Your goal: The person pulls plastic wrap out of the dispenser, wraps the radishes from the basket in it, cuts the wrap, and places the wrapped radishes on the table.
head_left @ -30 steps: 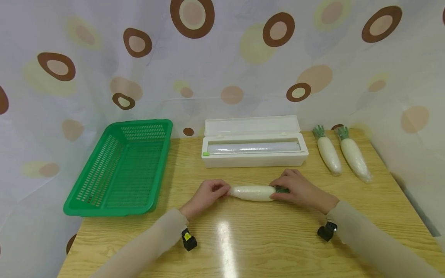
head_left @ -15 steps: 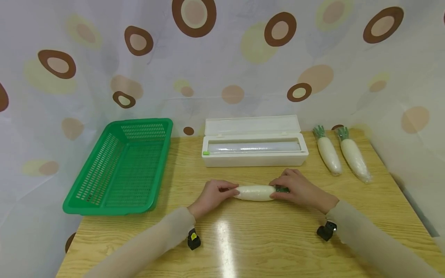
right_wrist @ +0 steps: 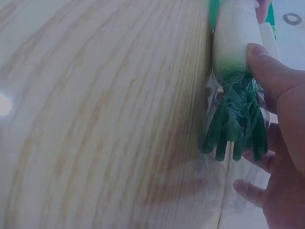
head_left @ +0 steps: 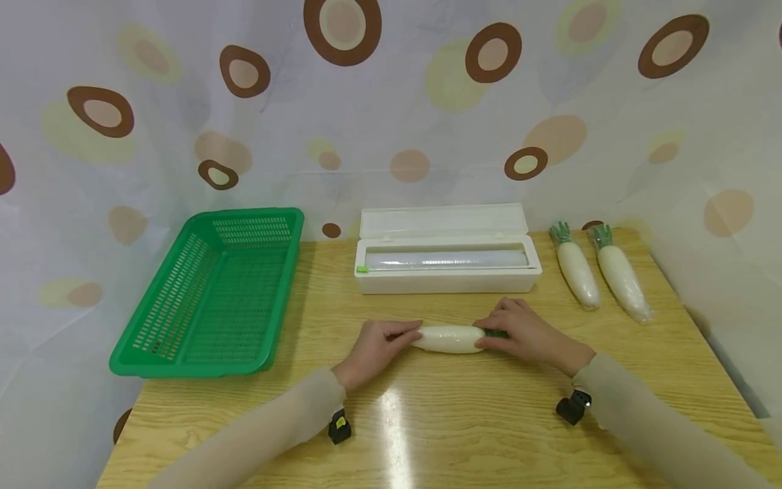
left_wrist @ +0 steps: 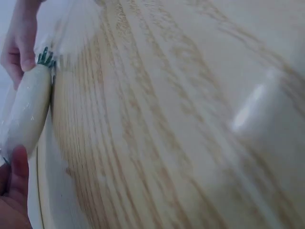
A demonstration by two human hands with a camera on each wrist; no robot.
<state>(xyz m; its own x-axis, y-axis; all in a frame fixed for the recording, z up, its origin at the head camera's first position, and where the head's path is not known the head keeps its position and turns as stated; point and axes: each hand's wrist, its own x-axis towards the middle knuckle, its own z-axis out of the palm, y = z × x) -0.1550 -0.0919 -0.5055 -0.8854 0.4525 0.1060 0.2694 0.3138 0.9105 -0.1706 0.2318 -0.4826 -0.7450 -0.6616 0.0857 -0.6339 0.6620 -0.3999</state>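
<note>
A white radish with green stalk stubs lies crosswise on the wooden table, wrapped in clear film. My left hand pinches its tapered left end between thumb and fingers. At the leafy end, my right hand grips the radish near the base of the stalks. The right wrist view shows film clinging round the green stalks and loose film beyond them. In the left wrist view, my left thumb presses against the near tip of the radish.
Behind the hands stands a white box, lid up, with a roll of cling film inside. Two more wrapped radishes lie at the back right. A green plastic basket sits at the left, and a patterned curtain hangs behind.
My left hand has moved right, from the twisted film end onto the radish's tip. The right hand and the radish have stayed nearly in place.
</note>
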